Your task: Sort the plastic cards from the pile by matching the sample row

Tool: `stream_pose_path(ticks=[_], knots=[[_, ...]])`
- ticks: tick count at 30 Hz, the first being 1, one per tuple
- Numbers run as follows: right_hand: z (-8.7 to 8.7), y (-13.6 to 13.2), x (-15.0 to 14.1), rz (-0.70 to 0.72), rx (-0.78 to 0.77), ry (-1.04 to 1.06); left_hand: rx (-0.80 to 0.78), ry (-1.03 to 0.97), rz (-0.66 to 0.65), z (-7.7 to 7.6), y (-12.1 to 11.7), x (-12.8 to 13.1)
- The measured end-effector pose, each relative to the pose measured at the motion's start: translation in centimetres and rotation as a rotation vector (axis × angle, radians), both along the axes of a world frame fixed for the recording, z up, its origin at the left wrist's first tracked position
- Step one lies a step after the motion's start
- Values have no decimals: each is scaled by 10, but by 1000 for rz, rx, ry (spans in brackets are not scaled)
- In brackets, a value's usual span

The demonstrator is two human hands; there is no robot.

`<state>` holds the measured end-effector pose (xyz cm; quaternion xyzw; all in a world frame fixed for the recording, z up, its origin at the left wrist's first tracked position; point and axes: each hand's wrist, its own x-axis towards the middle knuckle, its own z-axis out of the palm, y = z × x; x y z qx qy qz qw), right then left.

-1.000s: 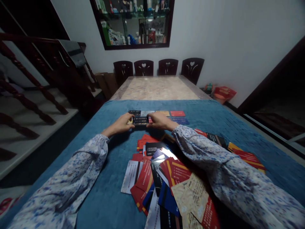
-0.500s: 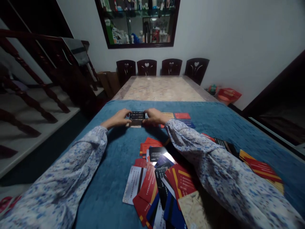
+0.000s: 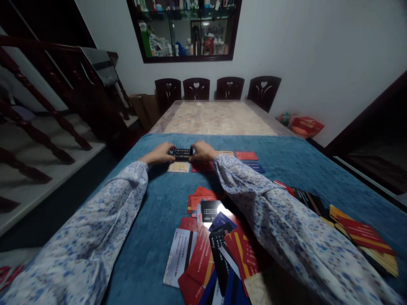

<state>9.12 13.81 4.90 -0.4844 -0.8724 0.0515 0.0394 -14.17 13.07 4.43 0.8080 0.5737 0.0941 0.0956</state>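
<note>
– How many hands at work, and gripping what?
– Two. With the left hand (image 3: 160,153), pinching the left edge of one black card (image 3: 182,154) between thumb and fingers; with the right hand (image 3: 203,152), pinching the right edge of the same card.
– And where on the blue cloth (image 3: 149,190)?
– At the left end of the far row, just beyond a cream card (image 3: 178,167). Resting or slightly raised? Can't tell.
– Count the other laid-out cards in view.
– Five: the cream card, one red card (image 3: 202,167) partly under the right hand, one tan card (image 3: 227,153), a second red card (image 3: 246,155) and one blue card (image 3: 255,166).
– Any brand to read?
– None legible. Pale lines of print on the black card, too small to make out. More lines on a white card (image 3: 179,257) with one black stripe, in the near pile (image 3: 199,260).
– How many in that pile?
– Too overlapped to count. Likewise for the right-hand group (image 3: 365,235), partly behind the right sleeve (image 3: 270,212).
– Beyond?
– Four dark chairs (image 3: 196,92) at the table's far end (image 3: 219,114), with heart cutouts.
</note>
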Motion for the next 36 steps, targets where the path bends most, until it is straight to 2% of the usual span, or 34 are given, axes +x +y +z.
stream_pose_path(ticks=[7,20,36], knots=[[0,2,-4,-24,10,-51,-2,9,33,-4,9,5],[2,3,-6,-12,-13,-79,-57,4,13,-11,22,0],[2,9,-7,32,-18,-113,-116,-65,-19,-3,17,6]])
